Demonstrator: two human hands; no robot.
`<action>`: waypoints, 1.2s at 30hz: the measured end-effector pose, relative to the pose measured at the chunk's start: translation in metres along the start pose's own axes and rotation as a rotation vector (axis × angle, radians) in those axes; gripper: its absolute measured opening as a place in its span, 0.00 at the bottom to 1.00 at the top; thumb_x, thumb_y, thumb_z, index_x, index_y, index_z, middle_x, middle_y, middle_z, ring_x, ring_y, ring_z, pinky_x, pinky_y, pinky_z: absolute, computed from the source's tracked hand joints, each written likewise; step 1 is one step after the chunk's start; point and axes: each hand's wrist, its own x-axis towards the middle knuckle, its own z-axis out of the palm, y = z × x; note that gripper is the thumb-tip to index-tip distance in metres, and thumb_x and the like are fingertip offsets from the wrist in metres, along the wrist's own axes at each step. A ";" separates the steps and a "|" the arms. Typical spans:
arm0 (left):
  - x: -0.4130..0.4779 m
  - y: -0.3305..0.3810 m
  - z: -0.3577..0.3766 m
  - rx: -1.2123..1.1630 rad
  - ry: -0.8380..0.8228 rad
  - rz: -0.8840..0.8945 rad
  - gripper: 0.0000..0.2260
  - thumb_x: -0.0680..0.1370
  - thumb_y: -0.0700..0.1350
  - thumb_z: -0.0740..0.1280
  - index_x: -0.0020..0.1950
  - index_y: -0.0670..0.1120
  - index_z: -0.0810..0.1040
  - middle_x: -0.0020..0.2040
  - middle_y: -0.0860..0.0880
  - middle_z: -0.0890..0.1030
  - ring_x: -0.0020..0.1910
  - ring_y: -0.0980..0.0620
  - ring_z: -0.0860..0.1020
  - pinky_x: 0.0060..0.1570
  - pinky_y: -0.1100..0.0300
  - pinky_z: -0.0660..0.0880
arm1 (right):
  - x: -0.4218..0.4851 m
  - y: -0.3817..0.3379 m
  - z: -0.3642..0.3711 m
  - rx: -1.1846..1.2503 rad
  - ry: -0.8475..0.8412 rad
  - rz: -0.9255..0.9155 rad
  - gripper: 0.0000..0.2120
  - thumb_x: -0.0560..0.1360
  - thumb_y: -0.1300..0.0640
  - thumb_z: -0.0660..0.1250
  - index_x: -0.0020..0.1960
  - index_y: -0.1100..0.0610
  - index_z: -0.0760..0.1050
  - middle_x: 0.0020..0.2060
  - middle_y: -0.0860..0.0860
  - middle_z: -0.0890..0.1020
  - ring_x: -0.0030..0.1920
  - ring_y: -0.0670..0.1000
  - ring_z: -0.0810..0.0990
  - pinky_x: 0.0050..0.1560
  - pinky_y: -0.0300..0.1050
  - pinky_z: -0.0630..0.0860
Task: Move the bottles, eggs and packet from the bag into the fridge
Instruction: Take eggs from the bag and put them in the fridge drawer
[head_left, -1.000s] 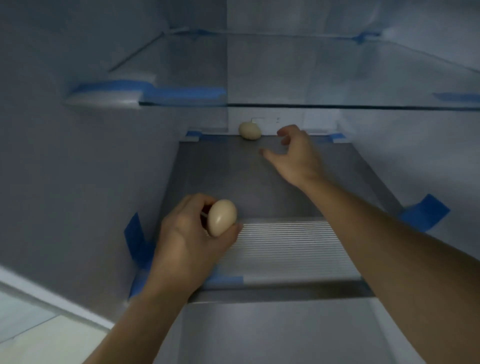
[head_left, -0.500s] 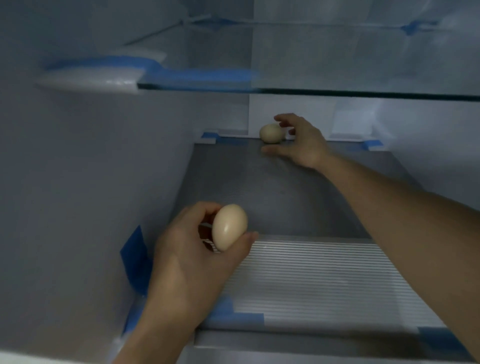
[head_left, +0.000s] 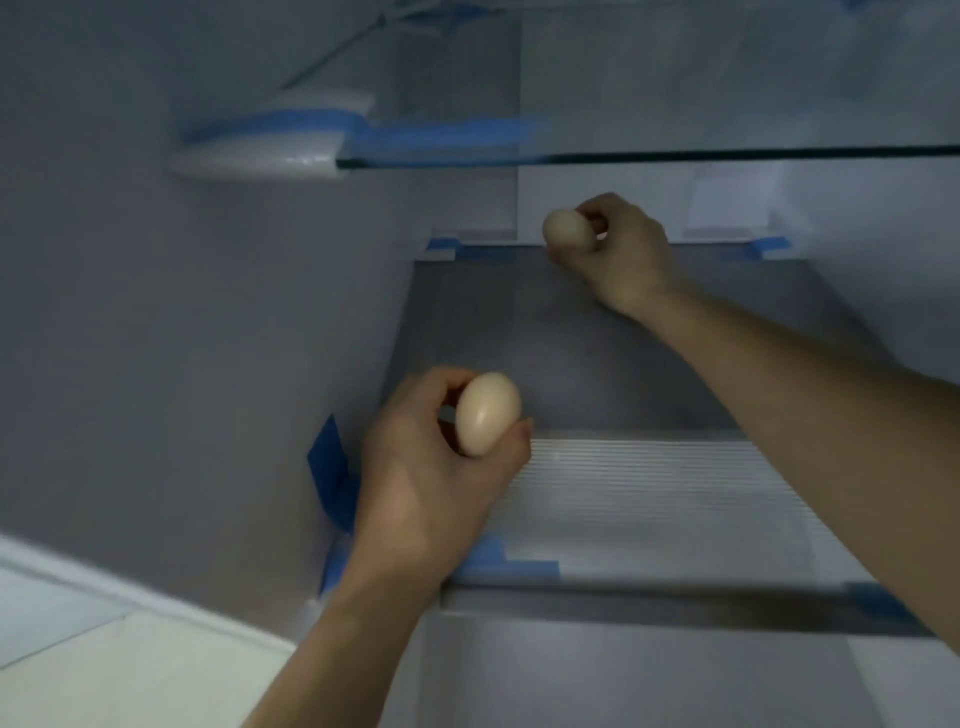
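I look into the fridge at a grey shelf (head_left: 597, 343). A pale egg (head_left: 487, 413) is pinched between the thumb and fingers of my left hand (head_left: 431, 467) above the shelf's front left part. At the back of the shelf, against the rear wall, my right hand (head_left: 621, 254) has its fingers closed around a second pale egg (head_left: 567, 228). Whether that egg rests on the shelf or is lifted I cannot tell. No bag, bottles or packet are in sight.
A glass shelf (head_left: 675, 154) with blue tape hangs just above my right hand. The ribbed white front strip (head_left: 665, 493) of the grey shelf lies below my right forearm. The fridge's left wall (head_left: 182, 338) stands close to my left hand.
My right hand, open and short of the rear egg a second ago, reached it and closed its fingers around it. My left hand kept its egg and stayed near the shelf's front left.
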 end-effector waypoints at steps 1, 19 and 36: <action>-0.001 0.001 0.000 0.029 -0.003 0.019 0.13 0.70 0.49 0.78 0.48 0.57 0.76 0.46 0.56 0.80 0.42 0.57 0.80 0.38 0.62 0.78 | -0.013 -0.007 -0.004 0.045 0.004 0.028 0.22 0.73 0.48 0.75 0.62 0.55 0.74 0.51 0.45 0.77 0.49 0.46 0.76 0.41 0.34 0.69; -0.133 0.065 -0.058 -0.001 -0.072 -0.103 0.18 0.72 0.53 0.76 0.56 0.52 0.73 0.46 0.60 0.77 0.44 0.63 0.77 0.38 0.74 0.73 | -0.278 -0.125 -0.114 0.594 -0.140 0.457 0.14 0.76 0.57 0.73 0.58 0.55 0.72 0.43 0.47 0.76 0.34 0.44 0.75 0.29 0.40 0.73; -0.169 -0.005 -0.011 0.146 -0.432 -0.471 0.20 0.69 0.53 0.79 0.56 0.50 0.76 0.49 0.53 0.79 0.45 0.55 0.78 0.44 0.62 0.78 | -0.361 -0.036 -0.093 0.129 -0.360 0.513 0.18 0.71 0.54 0.77 0.58 0.50 0.76 0.52 0.51 0.76 0.49 0.50 0.78 0.47 0.40 0.75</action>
